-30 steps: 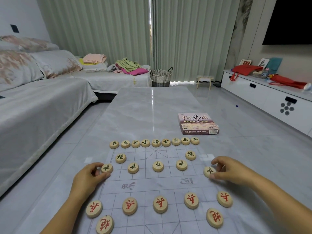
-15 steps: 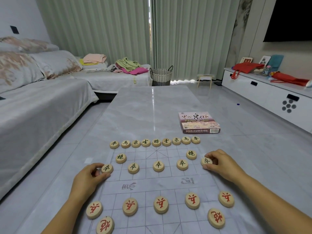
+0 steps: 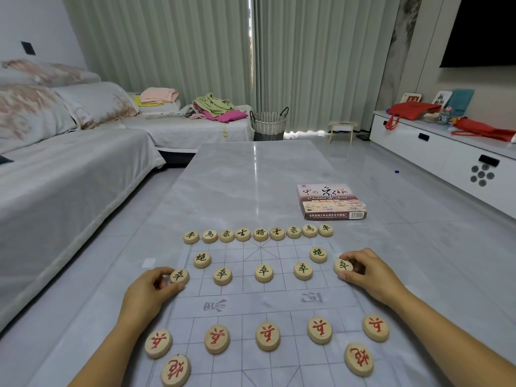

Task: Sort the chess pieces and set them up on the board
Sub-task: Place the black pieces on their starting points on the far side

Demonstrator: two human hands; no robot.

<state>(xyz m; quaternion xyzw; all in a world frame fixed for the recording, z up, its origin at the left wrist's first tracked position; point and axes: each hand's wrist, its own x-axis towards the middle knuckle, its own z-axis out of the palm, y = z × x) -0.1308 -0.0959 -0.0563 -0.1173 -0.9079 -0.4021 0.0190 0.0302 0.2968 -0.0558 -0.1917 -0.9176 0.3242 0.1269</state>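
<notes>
marble table [image 3: 251, 174] under board sheet [image 3: 262, 300]; sofa [image 3: 69, 169] left, curtains [image 3: 195, 51] behind. left hand [image 3: 148, 291], right hand [image 3: 371, 275]: fingers [image 3: 353, 254] pinching edge pieces [image 3: 179, 275].

A home living room: covered sofa [image 3: 69, 163] with cushions, folded laundry [image 3: 159, 95], floor-length curtains [image 3: 251, 60], wicker basket [image 3: 269, 124], low white cabinet [image 3: 446, 160], wall-mounted television [image 3: 483, 29].

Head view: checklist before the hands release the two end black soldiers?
1. left hand pinches left end soldier: ok.
2. right hand pinches right end soldier: ok.
3. black soldiers, five evenly spaced in one row: ok.
4. black back row, nine pieces: ok.
5. Five red soldiers and two red cannons on the board: ok.
6. red back row: cannot tell, out of frame.
</notes>
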